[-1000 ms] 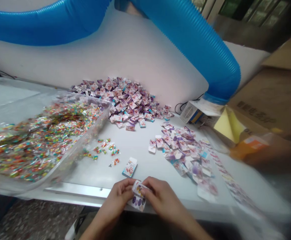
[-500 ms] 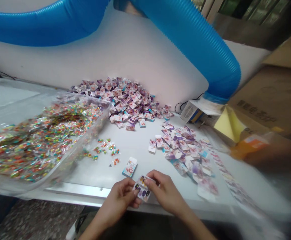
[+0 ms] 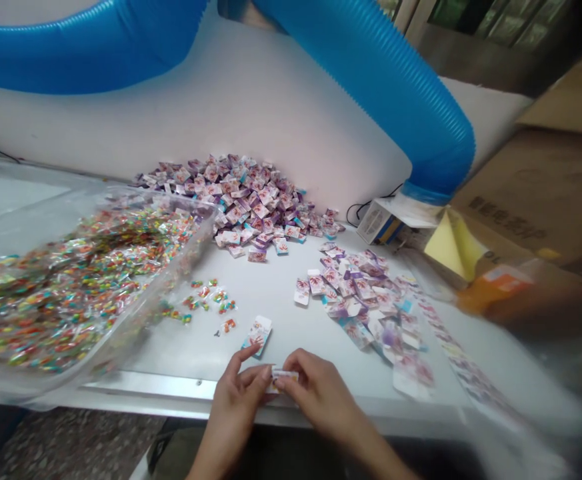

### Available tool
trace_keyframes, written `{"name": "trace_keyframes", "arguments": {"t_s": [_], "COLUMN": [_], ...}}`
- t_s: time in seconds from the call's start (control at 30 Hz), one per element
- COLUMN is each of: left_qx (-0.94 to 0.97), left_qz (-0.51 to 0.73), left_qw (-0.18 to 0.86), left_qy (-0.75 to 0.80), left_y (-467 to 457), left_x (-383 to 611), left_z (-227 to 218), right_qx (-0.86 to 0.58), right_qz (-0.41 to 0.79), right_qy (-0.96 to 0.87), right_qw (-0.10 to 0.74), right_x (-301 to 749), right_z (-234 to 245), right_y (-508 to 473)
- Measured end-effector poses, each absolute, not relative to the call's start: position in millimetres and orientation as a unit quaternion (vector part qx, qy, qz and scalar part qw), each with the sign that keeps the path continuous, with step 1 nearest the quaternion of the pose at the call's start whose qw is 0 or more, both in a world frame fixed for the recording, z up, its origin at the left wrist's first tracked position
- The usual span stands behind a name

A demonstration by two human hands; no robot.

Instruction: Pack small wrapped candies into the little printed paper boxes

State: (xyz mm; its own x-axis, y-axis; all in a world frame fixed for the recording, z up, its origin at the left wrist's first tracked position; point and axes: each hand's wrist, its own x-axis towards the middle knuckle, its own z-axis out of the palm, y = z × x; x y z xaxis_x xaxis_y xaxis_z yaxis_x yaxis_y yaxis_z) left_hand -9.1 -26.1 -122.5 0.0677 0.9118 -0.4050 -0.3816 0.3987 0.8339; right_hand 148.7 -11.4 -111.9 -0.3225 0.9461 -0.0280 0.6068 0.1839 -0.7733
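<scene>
Between my two hands, just above the table's front edge, is a small printed sheet (image 3: 285, 375), seen nearly edge-on as a narrow white strip with a bit of yellow. My left hand (image 3: 238, 393) pinches its left end, with the index finger stretched out toward a small flat box (image 3: 257, 336). Thumb and fingers of my right hand (image 3: 318, 387) close on the right end. The box lies on the table right beyond my left hand and has a picture of a hand on it. Small clear packets (image 3: 227, 326) of coloured pieces lie left of the box.
A clear plastic bin (image 3: 135, 320) full of colourful packets stands at left. Finished-looking small boxes (image 3: 251, 200) are heaped against the wall. Flat cartons (image 3: 361, 287) spread at right. A blue hose (image 3: 395, 87), yellow paper (image 3: 453, 247) and large cardboard boxes (image 3: 531, 193) stand beyond.
The printed sheet, earlier showing its dark oval designs, is now turned or folded to a narrow strip. My left index finger has stretched out forward. The view has shifted slightly.
</scene>
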Motion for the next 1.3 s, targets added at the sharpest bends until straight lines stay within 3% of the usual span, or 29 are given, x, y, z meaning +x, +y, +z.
{"name": "trace_keyframes", "arguments": {"t_s": [0.17,0.3,0.37,0.43,0.53,0.63,0.73,0.83,0.97,1.07,1.17,1.3], "left_qx": [0.363,0.440,0.454,0.440,0.410,0.421,0.445,0.497,0.668,0.751,0.780,0.784], "left_qz": [0.502,0.502,0.501,0.503,0.477,0.428,0.428,0.413,0.332,0.132,-0.004,0.043], "left_qw": [0.579,0.435,0.392,0.406,0.518,0.577,0.528,0.475,0.215,0.079,0.070,0.120], "left_qy": [0.530,0.605,0.623,0.623,0.580,0.553,0.583,0.597,0.630,0.642,0.622,0.608], "left_y": [-28.9,-32.5,-32.1,-29.1,-21.8,-17.4,-17.5,-12.6,14.9,38.5,47.8,38.9], "left_x": [-11.1,-12.1,-10.9,-9.0,-7.7,-8.3,-6.9,-5.7,-11.9,-14.4,-10.7,-7.3], "left_z": [-125.3,-135.7,-140.1,-140.9,-137.4,-136.9,-141.7,-142.3,-127.2,-113.3,-105.7,-107.3], "right_qx": [-0.597,-0.493,-0.466,-0.495,-0.528,-0.523,-0.491,-0.488,-0.539,-0.553,-0.555,-0.551], "right_qz": [0.382,0.622,0.661,0.616,0.526,0.535,0.614,0.620,0.563,0.540,0.528,0.513], "right_qy": [-0.622,-0.515,-0.482,-0.490,-0.550,-0.548,-0.496,-0.486,-0.484,-0.490,-0.495,-0.500], "right_qw": [0.332,0.324,0.338,0.367,0.376,0.374,0.368,0.376,0.399,0.402,0.410,0.428], "right_x": [143.5,141.6,141.5,141.7,141.8,140.0,137.9,142.9,164.7,180.7,187.7,183.4], "right_z": [-124.4,-127.6,-128.9,-130.0,-130.4,-130.4,-132.3,-136.0,-136.6,-130.1,-122.1,-115.7], "right_y": [-10.3,-12.2,-14.0,-15.4,-15.6,-14.2,-12.5,-9.4,-1.5,3.1,5.4,11.1]}}
